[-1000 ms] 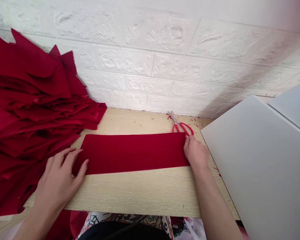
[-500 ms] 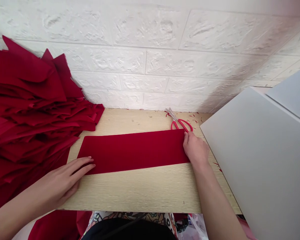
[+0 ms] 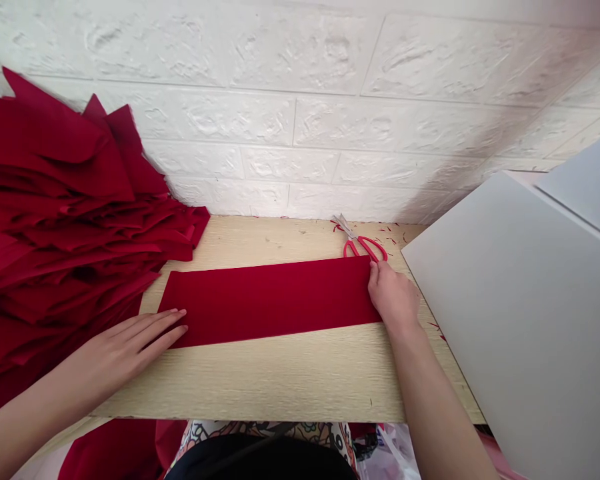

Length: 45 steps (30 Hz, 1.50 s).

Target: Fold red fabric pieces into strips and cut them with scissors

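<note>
While neither hand grips anything, the open left hand (image 3: 125,350) and loosely curled right hand (image 3: 393,297) rest on opposite ends of one red fabric strip (image 3: 270,303), lying on the wooden table (image 3: 280,377) between one pile of red fabric (image 3: 55,200) and one pair of red-handled scissors (image 3: 363,247).

The person's left hand (image 3: 125,347) and right hand (image 3: 394,298) rest on opposite ends of a red fabric strip (image 3: 270,302) on a pale wooden table (image 3: 280,377), with red-handled scissors (image 3: 363,243) just beyond the right hand and a stacked pile of red fabric (image 3: 65,200) at left.

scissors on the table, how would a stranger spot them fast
At the back of the wooden table, against the white brick wall, lie the scissors. Their red handles sit just past the red fabric strip, by the right hand, among red snippets.
</note>
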Tool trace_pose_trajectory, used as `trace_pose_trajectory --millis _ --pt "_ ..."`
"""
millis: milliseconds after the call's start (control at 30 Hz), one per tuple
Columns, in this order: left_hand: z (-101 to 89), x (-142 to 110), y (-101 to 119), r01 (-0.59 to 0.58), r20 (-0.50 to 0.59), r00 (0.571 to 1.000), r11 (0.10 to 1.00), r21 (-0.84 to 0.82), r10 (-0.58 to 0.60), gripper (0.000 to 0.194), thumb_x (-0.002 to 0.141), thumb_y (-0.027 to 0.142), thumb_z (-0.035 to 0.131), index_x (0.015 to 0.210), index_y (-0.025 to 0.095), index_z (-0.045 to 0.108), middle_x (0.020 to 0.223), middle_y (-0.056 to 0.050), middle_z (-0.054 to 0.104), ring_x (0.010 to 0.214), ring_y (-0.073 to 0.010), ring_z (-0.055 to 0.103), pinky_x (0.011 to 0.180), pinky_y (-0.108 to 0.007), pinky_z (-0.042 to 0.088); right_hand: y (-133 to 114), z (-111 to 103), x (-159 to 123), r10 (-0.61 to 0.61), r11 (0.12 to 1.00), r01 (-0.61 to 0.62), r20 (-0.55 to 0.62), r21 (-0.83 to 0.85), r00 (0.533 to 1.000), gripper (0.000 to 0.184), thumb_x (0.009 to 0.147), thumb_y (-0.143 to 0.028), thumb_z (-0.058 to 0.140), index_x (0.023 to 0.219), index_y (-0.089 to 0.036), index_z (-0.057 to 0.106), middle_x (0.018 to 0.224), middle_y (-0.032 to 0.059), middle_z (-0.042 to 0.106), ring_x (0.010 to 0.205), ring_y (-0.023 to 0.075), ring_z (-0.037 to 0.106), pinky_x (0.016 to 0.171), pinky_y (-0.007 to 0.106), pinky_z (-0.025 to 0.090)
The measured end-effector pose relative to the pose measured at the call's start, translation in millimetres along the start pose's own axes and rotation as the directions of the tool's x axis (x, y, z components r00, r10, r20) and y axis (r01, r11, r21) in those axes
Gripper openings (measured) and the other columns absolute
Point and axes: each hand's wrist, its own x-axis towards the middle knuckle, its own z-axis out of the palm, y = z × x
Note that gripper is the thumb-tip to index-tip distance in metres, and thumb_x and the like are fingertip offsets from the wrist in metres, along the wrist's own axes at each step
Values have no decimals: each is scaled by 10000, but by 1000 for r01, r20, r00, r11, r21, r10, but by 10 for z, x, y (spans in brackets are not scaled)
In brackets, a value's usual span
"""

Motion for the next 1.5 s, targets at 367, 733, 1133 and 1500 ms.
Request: trace_pose_trajectory --millis 367,733,1133,1500 --pt "-43 111 75 412 -50 877 802 -433 -478 410 918 486 392 948 258 732 906 9 795 697 -167 739 690 -222 567 22 -29 -54 2 996 -5 -42 -88 999 456 987 -389 337 957 -157 728 576 107 572 615 293 635 630 450 500" --pt "-72 378 -59 625 209 758 594 -506 -618 550 846 669 361 983 216 643 841 7 742 551 -121 593 599 -198 442 -129 -424 -61 95 965 -34 228 -260 969 453 998 -388 306 977 -188 712 790 152 714 673 276 672 585 381 490" --pt "-191 318 -20 571 197 814 687 -449 -547 523 819 673 358 946 272 669 937 7 779 700 -185 712 670 -241 498 -791 -556 -877 -817 577 813 76 77 572 641 914 -596 564 1378 -155 542 1343 170 614 1243 327 540 1056 491 432" --pt "-225 202 -107 560 317 828 712 -423 -462 479 840 593 328 968 280 667 1006 -16 777 878 -246 744 761 -296 522 -338 -336 -786 -810 580 814 80 -35 581 548 813 55 411 1272 -110 662 1329 104 671 1238 239 626 1052 402 525"
